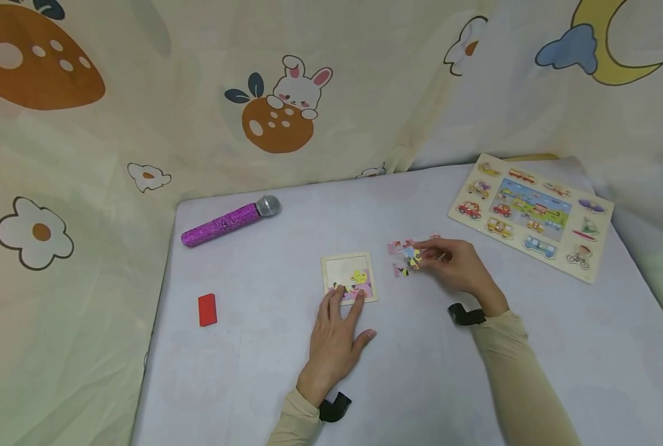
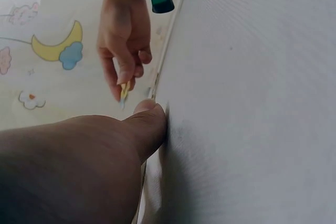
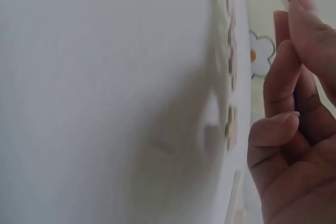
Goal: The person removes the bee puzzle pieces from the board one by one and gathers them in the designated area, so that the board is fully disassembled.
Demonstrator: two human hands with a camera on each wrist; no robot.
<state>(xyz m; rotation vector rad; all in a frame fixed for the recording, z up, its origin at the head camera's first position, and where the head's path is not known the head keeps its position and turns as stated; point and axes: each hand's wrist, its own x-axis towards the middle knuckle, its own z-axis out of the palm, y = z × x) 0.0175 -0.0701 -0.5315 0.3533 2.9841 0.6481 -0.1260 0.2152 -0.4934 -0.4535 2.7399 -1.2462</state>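
Note:
A small square puzzle frame (image 1: 324,272) lies mid-table, with joined pink and yellow pieces (image 1: 359,286) along its lower part. My left hand (image 1: 334,341) rests on its near edge, fingers spread and fairly straight. To the right, my right hand (image 1: 454,266) pinches a puzzle piece (image 1: 413,257) between thumb and fingers. In the left wrist view that puzzle piece (image 2: 124,92) shows edge-on, raised off the table. Loose pink puzzle pieces (image 1: 395,248) lie beneath and beside the right hand, partly hidden by it. The right wrist view shows loose pieces (image 3: 232,66) edge-on.
A purple glittery microphone (image 1: 225,224) lies at the back left. A red block (image 1: 207,310) sits on the left side. At the back right is a wooden vehicle puzzle board (image 1: 532,214). A patterned cloth (image 1: 197,124) hangs behind the white table (image 1: 264,371).

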